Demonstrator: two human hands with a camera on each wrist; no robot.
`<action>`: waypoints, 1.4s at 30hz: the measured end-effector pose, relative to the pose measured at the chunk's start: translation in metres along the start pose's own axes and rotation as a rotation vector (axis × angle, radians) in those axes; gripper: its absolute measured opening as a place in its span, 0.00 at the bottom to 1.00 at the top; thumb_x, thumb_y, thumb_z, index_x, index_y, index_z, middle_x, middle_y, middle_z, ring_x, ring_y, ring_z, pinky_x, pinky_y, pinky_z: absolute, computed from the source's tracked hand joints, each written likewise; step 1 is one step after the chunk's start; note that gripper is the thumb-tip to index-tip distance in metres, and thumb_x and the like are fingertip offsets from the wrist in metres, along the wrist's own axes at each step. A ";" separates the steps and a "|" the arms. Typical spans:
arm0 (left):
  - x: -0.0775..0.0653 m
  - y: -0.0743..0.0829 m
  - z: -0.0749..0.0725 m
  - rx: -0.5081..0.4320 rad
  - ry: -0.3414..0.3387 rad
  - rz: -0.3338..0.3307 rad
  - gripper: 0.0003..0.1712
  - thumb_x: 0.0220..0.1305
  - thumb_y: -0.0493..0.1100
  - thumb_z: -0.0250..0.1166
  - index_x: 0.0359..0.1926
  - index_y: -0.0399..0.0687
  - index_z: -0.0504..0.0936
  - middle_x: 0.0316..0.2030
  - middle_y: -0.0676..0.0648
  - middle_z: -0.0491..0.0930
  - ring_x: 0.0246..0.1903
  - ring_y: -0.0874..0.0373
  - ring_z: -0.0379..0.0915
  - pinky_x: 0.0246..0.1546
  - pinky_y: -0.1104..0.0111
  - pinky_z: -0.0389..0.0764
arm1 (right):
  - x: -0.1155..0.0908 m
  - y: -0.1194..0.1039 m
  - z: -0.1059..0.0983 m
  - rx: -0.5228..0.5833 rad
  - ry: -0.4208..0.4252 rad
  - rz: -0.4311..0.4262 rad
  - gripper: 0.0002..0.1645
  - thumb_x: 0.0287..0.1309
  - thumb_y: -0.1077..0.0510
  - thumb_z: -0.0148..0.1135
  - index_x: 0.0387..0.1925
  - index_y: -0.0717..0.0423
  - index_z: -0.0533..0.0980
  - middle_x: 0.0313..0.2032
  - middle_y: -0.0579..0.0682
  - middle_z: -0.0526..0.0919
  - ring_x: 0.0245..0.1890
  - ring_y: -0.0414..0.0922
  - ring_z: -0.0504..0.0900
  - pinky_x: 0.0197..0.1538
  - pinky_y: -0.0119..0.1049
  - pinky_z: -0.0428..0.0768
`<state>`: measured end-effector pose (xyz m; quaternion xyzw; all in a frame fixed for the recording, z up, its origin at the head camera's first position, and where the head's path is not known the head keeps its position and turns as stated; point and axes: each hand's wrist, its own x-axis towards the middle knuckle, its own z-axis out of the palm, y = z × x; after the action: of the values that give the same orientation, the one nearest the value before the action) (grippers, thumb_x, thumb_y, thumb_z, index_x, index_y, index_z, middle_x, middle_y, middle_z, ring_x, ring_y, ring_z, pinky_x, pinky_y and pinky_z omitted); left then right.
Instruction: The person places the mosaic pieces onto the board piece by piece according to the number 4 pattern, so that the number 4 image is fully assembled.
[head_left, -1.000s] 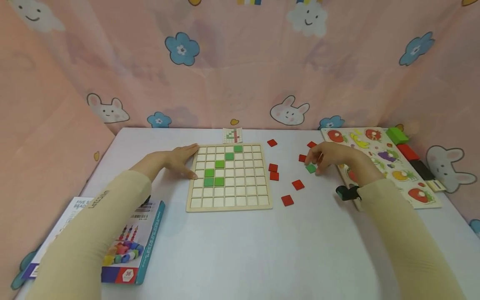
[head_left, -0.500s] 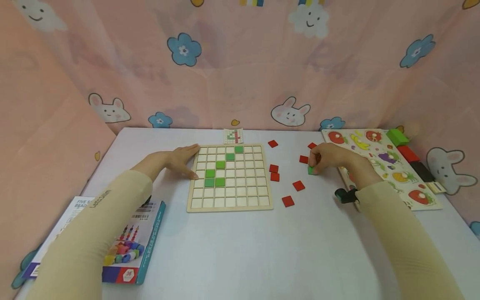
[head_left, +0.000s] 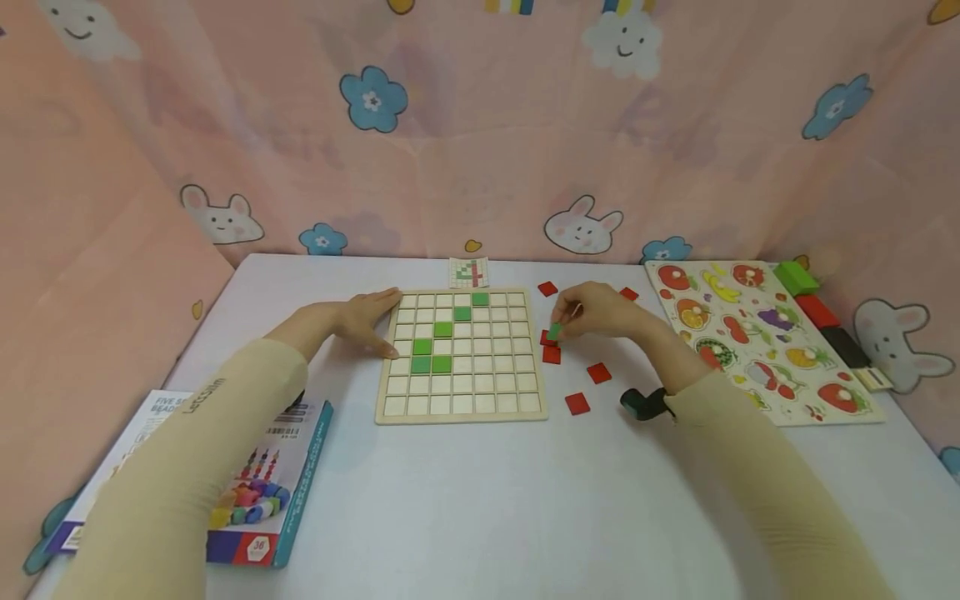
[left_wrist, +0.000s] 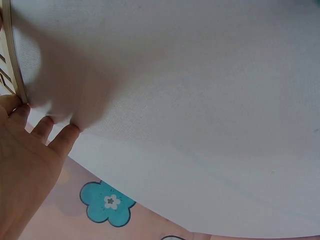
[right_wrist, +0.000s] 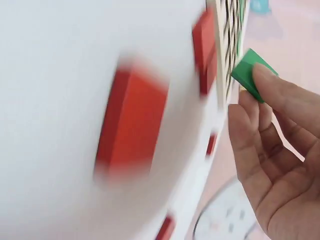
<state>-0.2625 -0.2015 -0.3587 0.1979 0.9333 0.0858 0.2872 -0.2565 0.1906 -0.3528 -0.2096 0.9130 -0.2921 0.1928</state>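
Note:
A wooden grid board [head_left: 462, 419] lies on the white table, with several green tiles [head_left: 442, 364] set in its squares. My left hand [head_left: 362, 323] rests along the board's left edge, fingers spread; in the left wrist view the hand [left_wrist: 30, 150] touches the frame's corner and the table. My right hand [head_left: 596, 310] pinches a green square tile [right_wrist: 248, 72] between thumb and fingers, just right of the board. In the head view that tile overlaps a red tile [head_left: 551, 355] pair on the table.
More red tiles [head_left: 577, 404] lie scattered right of the board. A small pattern card [head_left: 468, 272] sits behind it. On the right is a fruit puzzle board [head_left: 757, 333] with green, red and black blocks [head_left: 843, 345] beside it. A boxed toy [head_left: 300, 492] lies front left.
My right hand has closed on the green tile, lifted it and carried it left toward the board. The left hand has stayed on the board's edge.

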 end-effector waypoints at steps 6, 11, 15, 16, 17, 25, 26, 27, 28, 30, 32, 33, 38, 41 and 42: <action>0.000 0.001 -0.001 0.000 -0.005 -0.006 0.63 0.60 0.59 0.69 0.78 0.40 0.37 0.80 0.37 0.33 0.78 0.34 0.31 0.78 0.40 0.41 | 0.024 -0.051 0.041 0.036 0.006 -0.145 0.05 0.51 0.62 0.72 0.32 0.54 0.83 0.32 0.49 0.85 0.35 0.43 0.80 0.40 0.30 0.80; 0.000 0.000 0.000 -0.006 -0.004 -0.008 0.64 0.60 0.59 0.69 0.78 0.39 0.37 0.80 0.37 0.33 0.78 0.34 0.31 0.78 0.40 0.41 | 0.040 -0.082 0.067 0.035 0.009 -0.174 0.05 0.52 0.64 0.72 0.32 0.54 0.84 0.34 0.48 0.88 0.36 0.41 0.83 0.40 0.29 0.82; 0.000 0.003 0.000 -0.006 -0.007 -0.011 0.63 0.60 0.59 0.68 0.78 0.40 0.37 0.80 0.38 0.33 0.78 0.34 0.30 0.78 0.40 0.41 | 0.044 -0.092 0.079 0.020 0.021 -0.170 0.04 0.52 0.64 0.73 0.30 0.54 0.83 0.33 0.49 0.88 0.33 0.40 0.82 0.38 0.27 0.80; 0.000 0.003 -0.001 -0.001 -0.008 -0.011 0.63 0.60 0.59 0.68 0.78 0.39 0.37 0.80 0.38 0.33 0.78 0.34 0.31 0.78 0.40 0.41 | 0.045 -0.093 0.081 0.017 0.025 -0.173 0.05 0.52 0.64 0.73 0.29 0.54 0.83 0.32 0.48 0.87 0.33 0.40 0.82 0.37 0.27 0.79; 0.000 0.003 -0.001 0.000 -0.007 -0.011 0.63 0.60 0.59 0.68 0.78 0.39 0.37 0.80 0.38 0.33 0.78 0.34 0.31 0.78 0.40 0.41 | 0.044 -0.094 0.082 0.012 0.027 -0.176 0.05 0.51 0.64 0.73 0.28 0.54 0.83 0.31 0.49 0.87 0.32 0.40 0.81 0.37 0.27 0.79; -0.004 0.005 -0.003 0.002 -0.003 0.000 0.64 0.59 0.59 0.69 0.78 0.37 0.37 0.79 0.36 0.34 0.78 0.33 0.32 0.78 0.40 0.41 | 0.042 -0.097 0.086 -0.044 -0.008 -0.183 0.04 0.51 0.62 0.74 0.27 0.53 0.84 0.30 0.47 0.86 0.36 0.40 0.79 0.38 0.27 0.78; -0.005 0.005 -0.003 0.004 -0.002 0.001 0.64 0.59 0.59 0.69 0.78 0.37 0.38 0.79 0.36 0.34 0.78 0.33 0.32 0.78 0.40 0.42 | 0.042 -0.097 0.086 -0.055 -0.010 -0.185 0.04 0.51 0.62 0.74 0.27 0.53 0.84 0.30 0.46 0.86 0.36 0.40 0.79 0.39 0.27 0.78; -0.005 0.005 -0.002 0.006 -0.002 0.000 0.63 0.59 0.59 0.69 0.78 0.37 0.38 0.79 0.36 0.34 0.78 0.33 0.32 0.78 0.40 0.42 | 0.041 -0.096 0.086 -0.069 -0.011 -0.187 0.04 0.51 0.61 0.74 0.28 0.53 0.84 0.30 0.46 0.86 0.37 0.40 0.78 0.39 0.28 0.78; -0.005 0.005 -0.002 0.009 -0.002 0.002 0.63 0.60 0.59 0.69 0.78 0.37 0.38 0.79 0.36 0.34 0.78 0.33 0.32 0.78 0.40 0.42 | 0.041 -0.096 0.085 -0.087 -0.010 -0.193 0.03 0.52 0.60 0.74 0.29 0.52 0.84 0.31 0.46 0.86 0.37 0.41 0.78 0.39 0.28 0.77; -0.005 0.005 -0.002 0.014 0.002 0.004 0.63 0.60 0.59 0.69 0.78 0.37 0.38 0.79 0.36 0.35 0.78 0.33 0.33 0.78 0.40 0.42 | 0.040 -0.094 0.080 -0.126 -0.005 -0.208 0.03 0.54 0.58 0.73 0.32 0.51 0.85 0.32 0.45 0.85 0.37 0.41 0.78 0.40 0.30 0.77; -0.005 0.006 -0.002 0.018 0.006 0.007 0.63 0.59 0.59 0.69 0.78 0.36 0.39 0.79 0.35 0.35 0.78 0.34 0.33 0.78 0.41 0.43 | 0.040 -0.089 0.073 -0.155 0.012 -0.215 0.04 0.57 0.57 0.71 0.35 0.50 0.85 0.34 0.46 0.85 0.38 0.42 0.78 0.41 0.32 0.78; -0.005 0.006 -0.002 0.019 0.007 0.006 0.63 0.60 0.59 0.69 0.78 0.36 0.39 0.79 0.36 0.35 0.78 0.34 0.33 0.78 0.41 0.43 | 0.041 -0.085 0.069 -0.165 0.026 -0.210 0.05 0.58 0.57 0.70 0.37 0.50 0.85 0.35 0.46 0.86 0.39 0.43 0.79 0.42 0.33 0.78; -0.005 0.006 -0.002 0.021 0.008 0.002 0.63 0.59 0.59 0.69 0.78 0.37 0.39 0.79 0.36 0.35 0.78 0.33 0.33 0.78 0.41 0.43 | 0.044 -0.054 0.039 -0.138 0.127 -0.084 0.11 0.62 0.59 0.63 0.45 0.54 0.84 0.45 0.55 0.84 0.46 0.50 0.79 0.50 0.43 0.81; -0.005 0.006 -0.002 0.020 0.004 -0.004 0.63 0.60 0.59 0.69 0.78 0.37 0.38 0.79 0.36 0.35 0.78 0.33 0.33 0.78 0.40 0.43 | 0.048 -0.029 0.023 -0.138 0.203 -0.016 0.13 0.64 0.61 0.60 0.49 0.58 0.82 0.49 0.59 0.83 0.50 0.54 0.79 0.55 0.48 0.80; -0.005 0.006 -0.002 0.019 0.002 -0.007 0.63 0.60 0.59 0.68 0.78 0.38 0.38 0.79 0.36 0.34 0.78 0.33 0.33 0.78 0.40 0.43 | 0.049 -0.021 0.019 -0.142 0.224 -0.005 0.13 0.65 0.62 0.59 0.49 0.59 0.81 0.50 0.61 0.82 0.51 0.56 0.79 0.57 0.50 0.80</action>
<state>-0.2583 -0.1985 -0.3531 0.1974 0.9350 0.0759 0.2847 -0.2825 0.1420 -0.3655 -0.1912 0.9467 -0.2487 0.0732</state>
